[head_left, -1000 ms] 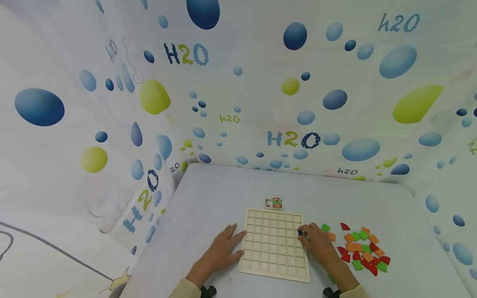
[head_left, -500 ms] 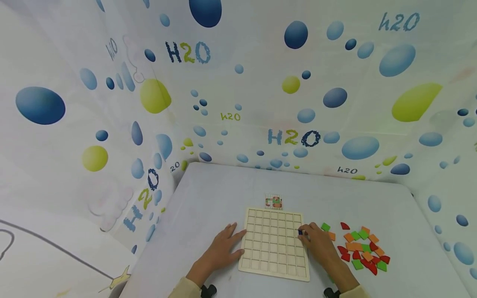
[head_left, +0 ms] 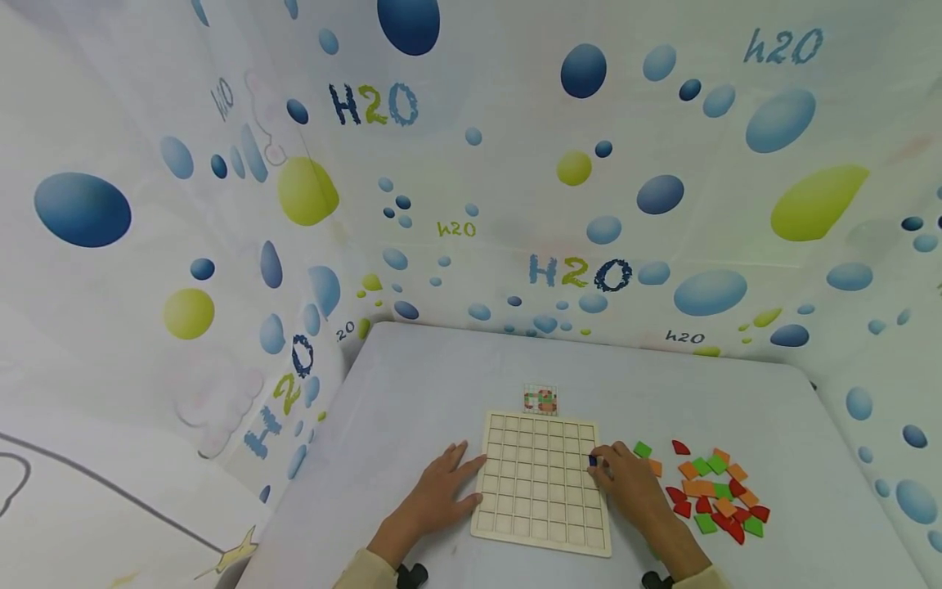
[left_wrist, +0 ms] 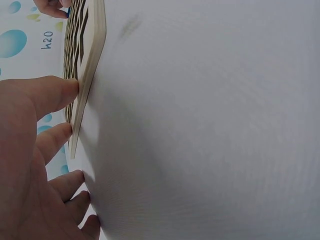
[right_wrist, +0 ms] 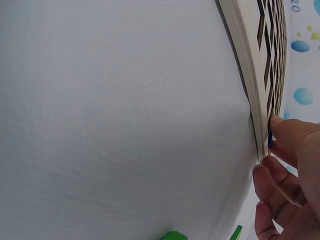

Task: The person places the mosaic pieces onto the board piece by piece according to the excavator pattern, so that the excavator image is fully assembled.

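Board (head_left: 540,483): gridded, left of your grip, long axis running away from you; open room leftward over its cells. Your left hand (head_left: 439,491): fingers spread, touching the left edge. Your right hand (head_left: 625,478): the nearer, pinching. Card (head_left: 540,400): ahead-left of your grip. Tiles (head_left: 725,508): loose, rightward. Blue piece (head_left: 592,460): in your pinch, at the board's right edge; axis too small to tell.

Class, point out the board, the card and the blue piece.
Board (head_left: 541,469), head view: a middle cell.
Card (head_left: 540,399), head view: middle of its printed face.
Blue piece (head_left: 592,460), head view: the part showing.
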Motion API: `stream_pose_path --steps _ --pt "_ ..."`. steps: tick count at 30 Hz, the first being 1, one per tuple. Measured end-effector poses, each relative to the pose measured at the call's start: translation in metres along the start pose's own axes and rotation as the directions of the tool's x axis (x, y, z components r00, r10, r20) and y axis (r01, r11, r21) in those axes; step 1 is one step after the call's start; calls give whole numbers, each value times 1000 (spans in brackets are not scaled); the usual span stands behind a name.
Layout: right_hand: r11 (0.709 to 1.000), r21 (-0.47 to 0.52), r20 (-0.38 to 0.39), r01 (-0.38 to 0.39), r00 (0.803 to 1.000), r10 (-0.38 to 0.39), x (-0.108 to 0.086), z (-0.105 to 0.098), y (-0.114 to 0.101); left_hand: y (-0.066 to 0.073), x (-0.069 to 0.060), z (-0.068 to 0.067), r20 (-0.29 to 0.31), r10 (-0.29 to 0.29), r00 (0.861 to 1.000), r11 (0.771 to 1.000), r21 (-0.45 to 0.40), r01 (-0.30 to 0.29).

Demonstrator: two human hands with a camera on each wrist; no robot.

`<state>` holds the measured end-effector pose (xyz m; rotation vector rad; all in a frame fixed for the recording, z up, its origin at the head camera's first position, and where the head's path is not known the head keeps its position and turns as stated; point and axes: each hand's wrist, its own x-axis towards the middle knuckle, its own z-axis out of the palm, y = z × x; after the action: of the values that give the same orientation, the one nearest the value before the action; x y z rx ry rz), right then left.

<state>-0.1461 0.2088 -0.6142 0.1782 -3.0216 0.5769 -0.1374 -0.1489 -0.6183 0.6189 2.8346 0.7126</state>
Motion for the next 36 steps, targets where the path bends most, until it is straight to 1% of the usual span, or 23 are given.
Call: stream_pose_path --steps 6,11,14,18,21,27,31,36 --pt "999 14 20 -29 999 29 1 1 2 0 0 1 -1 -2 1000 1000 5 2" --pt "996 68 48 -65 997 62 1 -7 4 1 -1 0 1 -11 1000 1000 13 11" --pt "992 99 56 -79 996 74 1 -14 9 2 -1 -1 3 -15 1000 1000 6 15" --pt "992 99 54 -84 995 79 1 -20 20 1 -1 0 5 -18 1000 1000 -2 18" --pt "991 99 56 -93 995 88 0 -22 27 0 0 0 -3 -11 1000 1000 0 11" --pt "984 139 68 -111 992 102 -1 -21 36 0 0 0 -5 -11 1000 1000 2 11" --pt "980 140 44 -140 990 135 0 -20 49 2 -1 -1 7 -14 1000 1000 -8 14" --pt "974 136 -29 -183 982 189 1 -26 69 3 -1 -1 6 -11 1000 1000 0 11"
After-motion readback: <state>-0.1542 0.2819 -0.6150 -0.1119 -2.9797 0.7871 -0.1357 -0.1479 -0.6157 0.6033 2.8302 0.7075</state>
